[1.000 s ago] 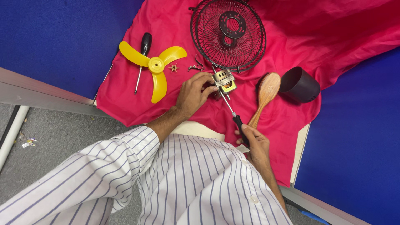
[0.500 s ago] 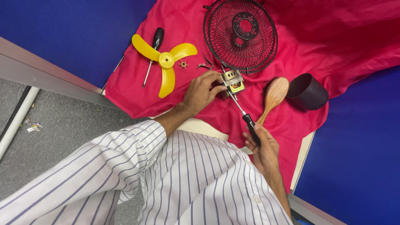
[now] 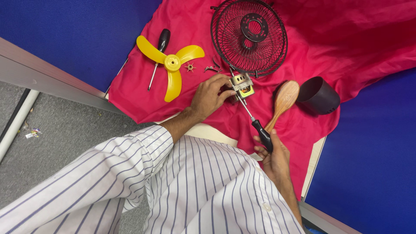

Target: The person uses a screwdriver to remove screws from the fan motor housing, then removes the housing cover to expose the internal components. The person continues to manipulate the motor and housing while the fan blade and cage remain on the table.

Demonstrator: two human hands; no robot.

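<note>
A red cloth (image 3: 303, 43) covers the desk between blue panels. The left hand (image 3: 210, 96) closes its fingers on a small metal motor (image 3: 241, 84) just below the black wire fan guard (image 3: 249, 37). The right hand (image 3: 272, 154) grips a black-handled screwdriver (image 3: 255, 123), its tip at the motor. A yellow fan blade (image 3: 172, 65) lies well apart.

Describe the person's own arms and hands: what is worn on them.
Both arms wear a white long-sleeved shirt with thin dark vertical stripes. The left sleeve ends short of the wrist, leaving the forearm bare. Left hand and right hand are bare: no gloves, rings or watch visible.
</note>
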